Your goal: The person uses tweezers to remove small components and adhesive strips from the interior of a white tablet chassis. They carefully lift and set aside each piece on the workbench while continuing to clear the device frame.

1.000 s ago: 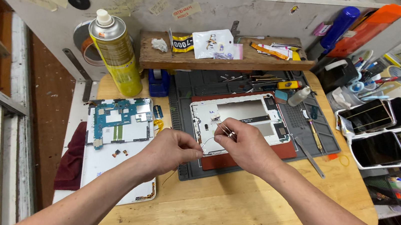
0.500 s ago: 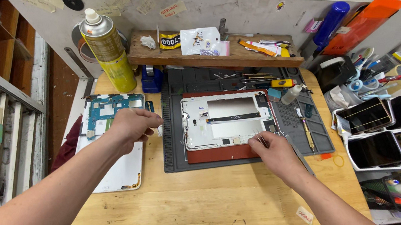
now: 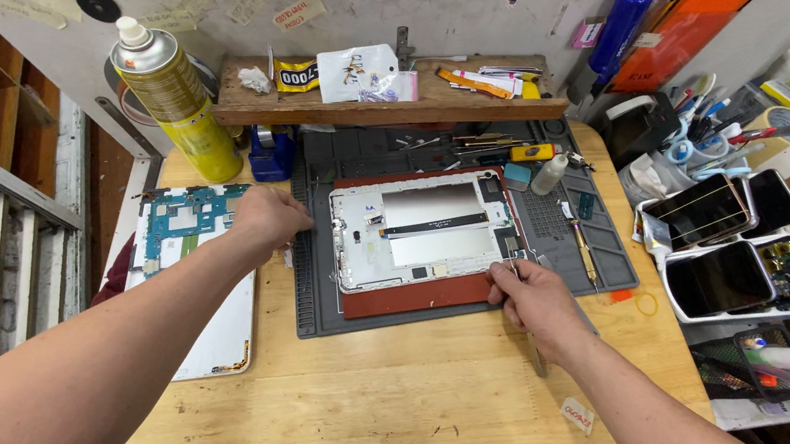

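Your right hand [image 3: 534,302] grip is clamped on tweezers [image 3: 526,306] at the opened tablet's [image 3: 418,235] lower-right corner; left hand [image 3: 267,217], fingers curled, rests frame-left of it.

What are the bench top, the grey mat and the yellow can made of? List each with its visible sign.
Bench top: wood, pale matt, grain lines show.
Grey mat: probably silicone or rubber, dull, with moulded compartments.
Yellow can: likely metal, glossy, with a shiny domed top.
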